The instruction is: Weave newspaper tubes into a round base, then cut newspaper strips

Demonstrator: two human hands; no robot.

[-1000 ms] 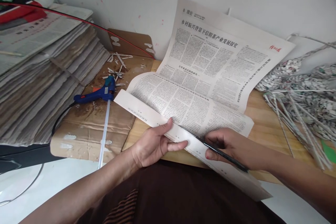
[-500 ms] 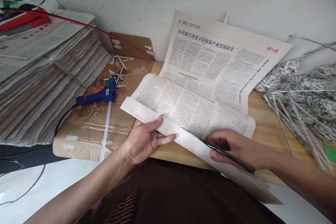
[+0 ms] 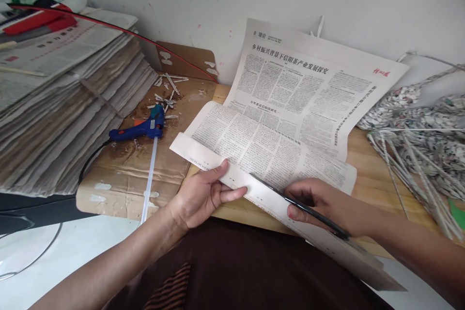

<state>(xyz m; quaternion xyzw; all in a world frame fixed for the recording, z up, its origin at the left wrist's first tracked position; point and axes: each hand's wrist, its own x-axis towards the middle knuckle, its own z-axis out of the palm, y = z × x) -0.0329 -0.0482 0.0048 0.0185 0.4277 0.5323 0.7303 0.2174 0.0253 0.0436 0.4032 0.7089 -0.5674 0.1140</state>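
Observation:
A newspaper sheet [image 3: 286, 87] leans up against the wall, its lower part bent over toward me with a pale margin strip along the front. My left hand [image 3: 203, 193] grips that strip's edge, thumb on top and fingers underneath. Dark scissors [image 3: 308, 210] are in my right hand [image 3: 323, 203], their blades lying along the line between the strip and the printed part. To the right of the blades the strip hangs away past the table edge, partly behind my right hand. The scissor handles are mostly hidden by my fingers.
On the left, a blue glue gun [image 3: 145, 127] with a long glue stick lies on stained cardboard [image 3: 119, 179], near paper scraps [image 3: 169, 89]. Beyond it rises a tall stack of newspapers [image 3: 109, 77] under a red and black cable. Braided paper cords [image 3: 428, 126] lie at right.
The scissors have advanced slightly left along the strip, and the cut end hangs a little further down at lower right. My left hand keeps its grip. The whole view has shifted slightly.

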